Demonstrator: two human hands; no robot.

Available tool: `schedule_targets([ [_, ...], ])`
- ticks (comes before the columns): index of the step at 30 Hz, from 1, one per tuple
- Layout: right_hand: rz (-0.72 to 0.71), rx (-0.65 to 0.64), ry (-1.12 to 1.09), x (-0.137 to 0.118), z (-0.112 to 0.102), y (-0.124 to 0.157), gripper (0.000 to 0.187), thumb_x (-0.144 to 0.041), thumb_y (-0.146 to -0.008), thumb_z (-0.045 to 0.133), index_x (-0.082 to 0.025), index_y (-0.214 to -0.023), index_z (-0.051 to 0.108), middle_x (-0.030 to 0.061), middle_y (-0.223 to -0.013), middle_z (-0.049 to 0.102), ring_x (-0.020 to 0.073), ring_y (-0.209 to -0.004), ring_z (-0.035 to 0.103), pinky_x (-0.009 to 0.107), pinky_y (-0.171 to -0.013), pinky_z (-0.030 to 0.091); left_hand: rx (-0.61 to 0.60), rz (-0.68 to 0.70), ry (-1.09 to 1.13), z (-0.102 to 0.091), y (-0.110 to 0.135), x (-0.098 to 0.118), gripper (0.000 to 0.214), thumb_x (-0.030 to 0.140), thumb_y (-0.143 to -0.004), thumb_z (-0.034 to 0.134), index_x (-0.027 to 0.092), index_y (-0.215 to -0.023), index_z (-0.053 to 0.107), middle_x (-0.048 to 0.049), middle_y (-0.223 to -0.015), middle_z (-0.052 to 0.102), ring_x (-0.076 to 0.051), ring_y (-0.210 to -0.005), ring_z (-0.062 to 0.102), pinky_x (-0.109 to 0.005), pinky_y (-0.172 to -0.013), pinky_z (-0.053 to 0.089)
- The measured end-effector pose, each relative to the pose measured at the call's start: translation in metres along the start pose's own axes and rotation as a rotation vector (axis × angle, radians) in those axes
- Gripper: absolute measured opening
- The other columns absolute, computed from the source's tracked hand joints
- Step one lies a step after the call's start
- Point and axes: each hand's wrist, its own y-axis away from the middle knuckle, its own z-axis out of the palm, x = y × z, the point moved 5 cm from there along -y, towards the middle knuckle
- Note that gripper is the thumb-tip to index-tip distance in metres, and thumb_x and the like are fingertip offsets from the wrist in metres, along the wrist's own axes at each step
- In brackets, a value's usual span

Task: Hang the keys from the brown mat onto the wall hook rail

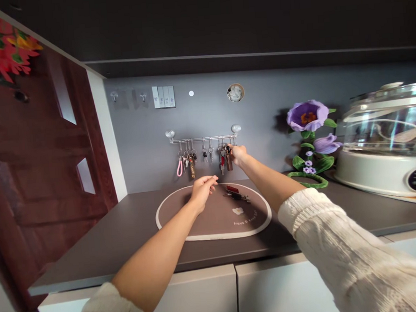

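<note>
Right hand [238, 154]: fingers pinch key bunch [226, 160], rack [202, 138] right end.
Left hand [203, 187]: below rack, fingers slack, empty.
Spare keys [236, 195]: on mat [212, 222], below rack.
I judge: firm pinch, steady bunch, no swing.

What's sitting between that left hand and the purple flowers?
In the head view, a key bunch lies on the mat between the left hand and the flowers; the arm of the right hand, which grips hung keys, crosses there too.

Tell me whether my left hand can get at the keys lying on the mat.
Probably yes. The left hand hovers open over the mat, and the loose keys lie to its right with bare mat between. The right hand grips the hanging keys, its forearm off to the side.
</note>
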Motion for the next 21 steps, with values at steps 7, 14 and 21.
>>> schedule_targets([
  [7, 0.019, 0.033, 0.006, 0.005, -0.004, 0.002, 0.014, -0.011, -0.078, 0.052, -0.014, -0.064, 0.051, -0.0059, -0.038, 0.042, 0.0045, -0.031, 0.036, 0.016, -0.030, 0.031, -0.002, 0.002, 0.013, -0.001, -0.002, -0.002, 0.026, 0.036, -0.062, 0.063, 0.013, -0.074, 0.064, -0.0023, -0.068, 0.057, -0.005, -0.051, 0.045, -0.018, -0.045, 0.030],
  [14, 0.026, -0.017, 0.007, 0.014, -0.004, -0.001, 0.016, -0.016, -0.081, 0.049, -0.014, -0.065, 0.050, -0.0058, -0.036, 0.043, 0.0053, -0.030, 0.037, 0.017, -0.032, 0.035, 0.001, -0.002, 0.028, -0.001, -0.004, -0.004, 0.026, 0.036, -0.061, 0.063, 0.013, -0.073, 0.063, -0.0023, -0.067, 0.057, -0.004, -0.050, 0.045, -0.018, -0.045, 0.031],
  [21, -0.032, -0.029, 0.016, 0.023, -0.003, -0.013, 0.012, -0.017, -0.078, 0.054, -0.013, -0.067, 0.050, -0.0063, -0.040, 0.046, 0.0047, -0.035, 0.041, 0.016, -0.037, 0.037, -0.013, 0.006, 0.021, -0.001, -0.004, -0.005, 0.027, 0.036, -0.061, 0.063, 0.013, -0.074, 0.063, -0.0022, -0.068, 0.057, -0.005, -0.051, 0.045, -0.017, -0.045, 0.031],
])
